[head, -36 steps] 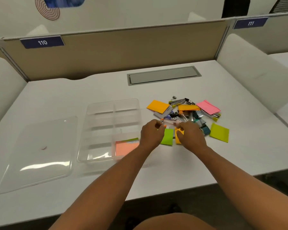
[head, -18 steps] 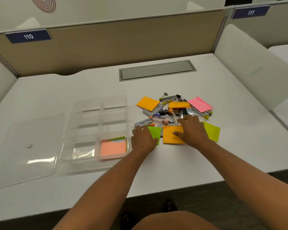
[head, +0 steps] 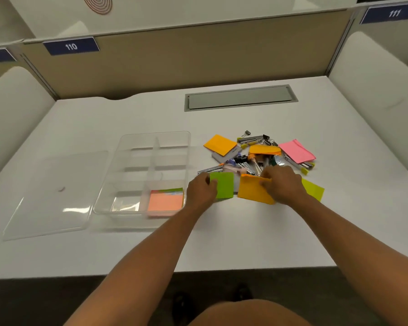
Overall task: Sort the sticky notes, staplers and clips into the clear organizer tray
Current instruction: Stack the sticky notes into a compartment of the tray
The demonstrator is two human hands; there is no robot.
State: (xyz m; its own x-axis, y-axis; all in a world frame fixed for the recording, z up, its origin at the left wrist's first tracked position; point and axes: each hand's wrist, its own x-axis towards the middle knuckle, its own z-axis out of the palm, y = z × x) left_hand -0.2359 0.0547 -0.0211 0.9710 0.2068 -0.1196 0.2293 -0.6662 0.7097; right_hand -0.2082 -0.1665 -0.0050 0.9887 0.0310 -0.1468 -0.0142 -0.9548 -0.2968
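Observation:
A clear organizer tray (head: pixel 127 147) with dividers stands left of centre; its near right compartment holds a stack of sticky notes (head: pixel 165 201), salmon on top. To its right lies a pile of staplers, binder clips and sticky pads (head: pixel 257 156). My left hand (head: pixel 201 191) grips the left edge of a green sticky pad (head: pixel 223 188). Fingers of my right hand (head: pixel 283 184) pinch the top edge of an orange sticky pad (head: pixel 252 191). A yellow-green pad (head: pixel 315 189) shows behind my right wrist. A silver stapler (head: pixel 210 170) lies just beyond my left hand.
The tray's clear lid (head: pixel 52 194) lies flat to the left of the tray. A grey cable hatch (head: pixel 240 97) is set in the desk at the back. Beige partitions and white side panels close the desk on three sides.
Both hands drew back from the pile's middle to its near edge. The left hand took hold of the green pad, the right hand of the orange pad.

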